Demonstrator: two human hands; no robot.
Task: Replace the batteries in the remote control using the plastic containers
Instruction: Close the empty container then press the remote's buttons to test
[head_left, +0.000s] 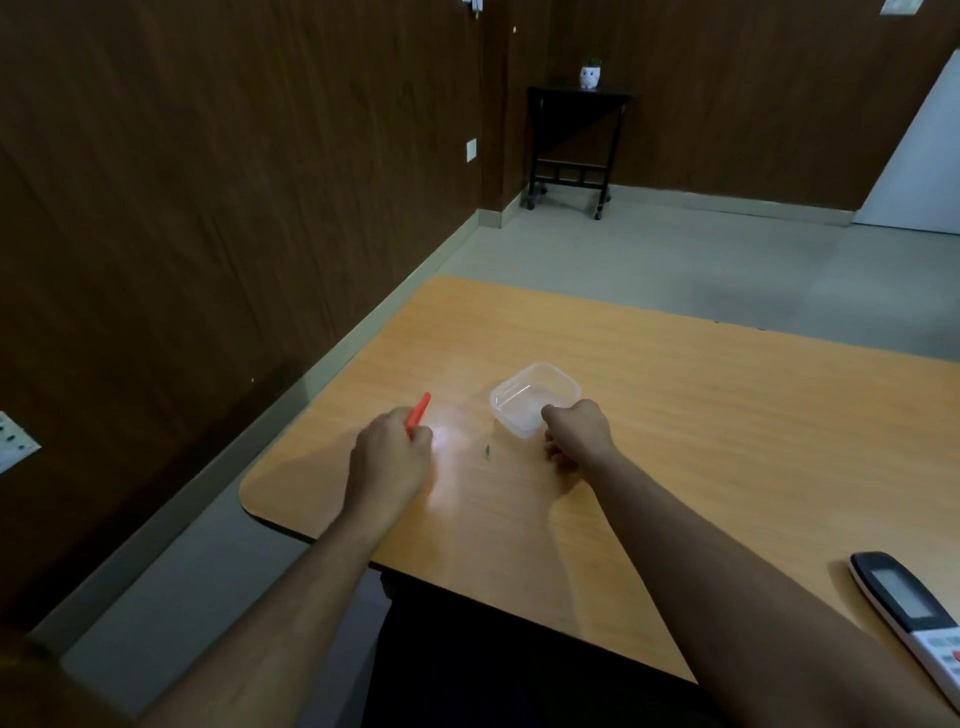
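A clear plastic container (535, 397) stands open on the wooden table (675, 415), with nothing visible inside. My right hand (576, 431) is closed at its near right rim and seems to grip that edge. My left hand (392, 457), left of the container, holds a thin red piece (418, 414) that sticks up from the fist; it looks like a lid or strip seen edge-on. A white and black remote control (914, 613) lies screen up at the table's near right edge, away from both hands. No batteries are visible.
A small dark mark (487, 451) sits on the table between my hands. The table's rounded left corner is close to my left forearm. A black wheeled stand (571, 145) with a small white pot stands against the far wall.
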